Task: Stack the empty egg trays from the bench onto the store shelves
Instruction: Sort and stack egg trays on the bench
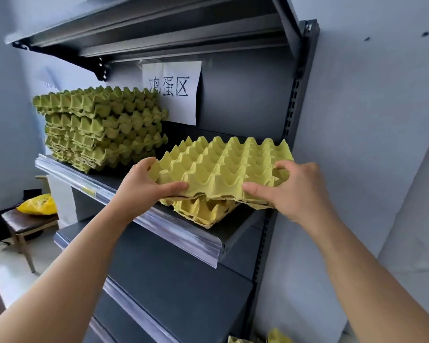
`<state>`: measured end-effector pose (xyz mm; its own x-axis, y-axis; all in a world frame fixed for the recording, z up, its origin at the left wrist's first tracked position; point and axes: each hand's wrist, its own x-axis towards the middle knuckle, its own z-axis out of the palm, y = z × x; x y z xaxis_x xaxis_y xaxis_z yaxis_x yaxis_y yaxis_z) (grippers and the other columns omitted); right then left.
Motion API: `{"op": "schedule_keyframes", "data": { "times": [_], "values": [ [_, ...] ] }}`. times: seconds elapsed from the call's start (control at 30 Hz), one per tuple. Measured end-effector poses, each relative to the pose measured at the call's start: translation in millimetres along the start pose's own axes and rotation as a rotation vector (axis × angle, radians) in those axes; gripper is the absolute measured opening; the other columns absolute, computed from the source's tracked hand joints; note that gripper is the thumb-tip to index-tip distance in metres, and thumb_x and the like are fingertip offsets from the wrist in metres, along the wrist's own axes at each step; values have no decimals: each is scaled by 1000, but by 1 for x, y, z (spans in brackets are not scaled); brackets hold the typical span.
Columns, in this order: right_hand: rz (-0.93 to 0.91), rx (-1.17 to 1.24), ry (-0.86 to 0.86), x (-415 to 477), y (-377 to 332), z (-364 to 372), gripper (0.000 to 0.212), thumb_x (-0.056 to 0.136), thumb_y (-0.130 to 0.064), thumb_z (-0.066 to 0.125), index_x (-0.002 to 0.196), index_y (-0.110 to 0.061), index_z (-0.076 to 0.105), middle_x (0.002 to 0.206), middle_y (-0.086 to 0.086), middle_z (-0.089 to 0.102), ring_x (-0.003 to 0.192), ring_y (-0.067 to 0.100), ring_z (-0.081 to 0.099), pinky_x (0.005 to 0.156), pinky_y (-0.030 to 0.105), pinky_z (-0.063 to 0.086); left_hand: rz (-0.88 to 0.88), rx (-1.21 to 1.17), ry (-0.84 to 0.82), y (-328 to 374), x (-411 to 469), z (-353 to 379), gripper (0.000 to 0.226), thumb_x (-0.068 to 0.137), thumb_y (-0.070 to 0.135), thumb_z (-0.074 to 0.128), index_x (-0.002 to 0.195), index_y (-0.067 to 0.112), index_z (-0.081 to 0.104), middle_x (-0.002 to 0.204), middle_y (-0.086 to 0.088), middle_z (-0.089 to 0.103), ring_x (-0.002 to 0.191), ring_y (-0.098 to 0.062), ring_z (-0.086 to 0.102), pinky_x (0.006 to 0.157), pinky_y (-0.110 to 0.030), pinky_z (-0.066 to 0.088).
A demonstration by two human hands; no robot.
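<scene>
Yellow-green moulded-pulp tray (pixel 223 167), cupped and peaked, at the right end of a dark metal shelf (pixel 245 219). It touches a second tray (pixel 203 211) lying skewed beneath it. Left hand (pixel 144 186) grips the near-left corner, thumb along the front edge. Right hand (pixel 292 191) grips the near-right corner, fingers curled over the rim. White paper sign (pixel 174 92) at 11 o'clock, handwritten "鸡蛋区". Tall stack (pixel 99 127) of like trays at 10 o'clock, same shelf. Yellow bag (pixel 37 205) on a stool (pixel 22 224) at 8 o'clock, lower down.
</scene>
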<state>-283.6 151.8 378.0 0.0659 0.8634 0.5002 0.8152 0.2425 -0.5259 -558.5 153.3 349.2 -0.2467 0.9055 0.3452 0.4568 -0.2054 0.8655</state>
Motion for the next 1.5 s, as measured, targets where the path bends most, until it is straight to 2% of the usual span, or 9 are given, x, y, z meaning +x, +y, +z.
{"op": "schedule_keyframes", "data": {
  "times": [0.07, 0.13, 0.23, 0.4, 0.63, 0.73, 1.2, 1.33, 1.5],
  "values": [
    [7, -43, 10, 1, -11, 8, 103, 45, -81, 61, 131, -26, 49, 121, 5, 38, 119, 26, 43, 98, 36, 42, 22, -47, -17, -9, 13, -5, 119, 39, 50, 85, 143, 15, 38, 105, 12, 60, 93, -4, 62, 86, -24, 47],
    [21, -83, 22, 2, -21, 19, 102, 48, -81, 61, 133, -26, 48, 121, 6, 38, 119, 25, 41, 95, 34, 40, 34, -68, -39, -17, 26, -11, 121, 38, 51, 84, 143, 15, 37, 104, 14, 58, 94, -5, 62, 91, -29, 48],
    [64, -122, 50, 2, -36, 37, 101, 51, -80, 62, 134, -25, 47, 123, 8, 39, 121, 26, 39, 94, 33, 38, 47, -83, -92, -33, 48, -22, 123, 38, 52, 84, 145, 16, 36, 117, 7, 56, 100, -11, 61, 97, -34, 47],
    [188, -108, 71, -4, -60, 65, 104, 47, -82, 59, 134, -25, 47, 125, 10, 40, 124, 27, 38, 100, 38, 39, 115, -50, -210, -55, 85, -37, 120, 47, 53, 85, 148, 17, 31, 135, 1, 51, 114, -17, 55, 98, -32, 43],
    [352, -117, 64, -11, -80, 95, 96, 55, -76, 67, 135, -27, 45, 127, 9, 37, 127, 27, 35, 103, 39, 36, 139, -31, -323, -86, 122, -40, 119, 50, 56, 86, 148, 19, 29, 145, -2, 41, 124, -19, 48, 96, -30, 40],
    [385, -138, 58, -9, -84, 103, 97, 56, -76, 66, 136, -27, 44, 127, 9, 37, 125, 29, 37, 104, 40, 38, 141, -54, -337, -93, 130, -38, 113, 57, 48, 87, 149, 19, 27, 149, -2, 36, 127, -20, 44, 94, -29, 39],
    [351, -236, 68, -3, -94, 126, 98, 59, -83, 57, 139, -31, 40, 127, 7, 42, 121, 25, 44, 98, 38, 44, 171, 46, -307, -108, 134, -49, 106, 70, 54, 78, 152, 20, 20, 153, -2, 24, 135, -23, 35, 105, -37, 34],
    [309, -314, 95, -9, -97, 118, 89, 66, -81, 53, 137, -28, 45, 134, 6, 47, 127, 27, 38, 101, 41, 39, 395, 261, -162, -102, 125, -47, 86, 76, 52, 72, 145, 16, 36, 147, -4, 34, 135, -28, 30, 109, -43, 31],
    [210, -335, 173, -31, -94, 96, 69, 77, -63, 59, 132, -21, 53, 136, 3, 51, 127, 24, 41, 104, 38, 35, 663, 296, -63, -74, 100, -29, 53, 84, 41, 67, 128, 11, 59, 129, -7, 57, 121, -34, 45, 103, -44, 36]
  ]
}}
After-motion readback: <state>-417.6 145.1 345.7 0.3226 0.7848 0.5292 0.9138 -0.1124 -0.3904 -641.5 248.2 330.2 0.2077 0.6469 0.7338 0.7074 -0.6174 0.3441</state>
